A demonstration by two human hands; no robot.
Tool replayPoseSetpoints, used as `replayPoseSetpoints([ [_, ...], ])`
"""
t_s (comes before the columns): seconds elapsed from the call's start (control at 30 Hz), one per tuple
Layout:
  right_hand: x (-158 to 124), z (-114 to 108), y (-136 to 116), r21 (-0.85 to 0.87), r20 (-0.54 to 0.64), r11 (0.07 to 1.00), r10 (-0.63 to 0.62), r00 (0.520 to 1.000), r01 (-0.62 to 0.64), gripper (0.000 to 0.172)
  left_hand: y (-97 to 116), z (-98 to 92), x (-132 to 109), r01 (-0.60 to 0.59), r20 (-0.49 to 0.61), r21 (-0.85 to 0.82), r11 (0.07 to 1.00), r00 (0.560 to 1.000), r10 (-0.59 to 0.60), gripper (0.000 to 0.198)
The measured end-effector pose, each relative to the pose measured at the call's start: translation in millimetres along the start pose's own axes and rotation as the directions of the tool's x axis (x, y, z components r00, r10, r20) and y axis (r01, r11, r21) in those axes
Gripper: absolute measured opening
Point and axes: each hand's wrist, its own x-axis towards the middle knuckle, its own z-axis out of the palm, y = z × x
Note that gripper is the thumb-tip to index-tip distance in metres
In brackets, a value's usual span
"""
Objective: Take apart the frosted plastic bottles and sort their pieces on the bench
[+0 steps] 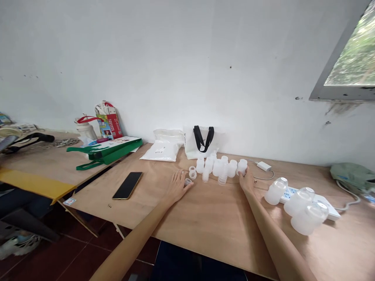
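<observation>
My left hand [178, 185] lies on the wooden table, fingers stretched out, with its thumb beside a small translucent plastic ring [188, 181]. Two more rings [192, 172] sit just beyond it. On the far right of a cluster of frosted plastic bottles [217, 167], my right hand [247, 180] has its fingers against one bottle [241, 165]; the fingers are partly hidden. Stacked translucent rings [222, 178] stand in front of the cluster, with a second stack [205, 175] to the left. Several frosted bottles with clear domed caps [309, 218] stand right of my right forearm.
A phone [127, 185] lies left of my left hand. Against the wall are a white plastic package [161, 150] and a white bag with black handles [190, 142]. A green bag [109, 154] lies further left. A power strip [329, 208] and white adapter [264, 166] lie right.
</observation>
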Motion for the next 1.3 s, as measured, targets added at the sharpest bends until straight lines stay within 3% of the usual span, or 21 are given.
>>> replayPoseSetpoints([
  [0.23,8.2,16.7,7.5,0.029,0.092,0.999,0.017,0.996,-0.019,0.071,-11.5,8.3,6.6,0.05,0.085,0.015,0.999,0.995,-0.052,0.075],
  [0.5,6.4,22.6,12.0,-0.012,0.216,1.0,-0.017,0.976,0.021,0.062,-13.8,9.7,7.4,0.064,0.111,-0.03,0.998,0.992,-0.06,0.074],
  [0.73,-2.5,15.6,11.7,-0.035,0.229,0.999,-0.027,0.973,0.036,0.067,-20.5,15.4,8.7,0.068,0.092,-0.004,0.998,0.994,-0.067,0.082],
  [0.9,-30.8,-4.6,3.5,-0.106,0.13,0.976,-0.176,0.976,0.19,0.074,-31.6,24.6,13.7,0.09,0.065,0.005,0.996,0.994,-0.09,0.084],
  [1.07,-49.0,-45.9,-17.2,-0.287,-0.048,0.908,-0.332,0.942,0.305,0.059,-38.0,25.4,20.2,0.086,0.123,-0.02,0.996,0.989,-0.083,0.094],
  [1.2,-44.4,-78.6,-25.5,-0.379,-0.273,0.907,-0.298,0.915,0.183,0.048,-36.2,19.4,25.2,0.052,0.156,-0.065,0.997,0.987,-0.041,0.09],
  [1.3,-39.8,-89.4,-21.7,-0.387,-0.38,0.918,-0.247,0.892,0.089,0.047,-32.6,15.1,29.7,0.019,0.178,-0.093,0.996,0.984,-0.002,0.081],
])
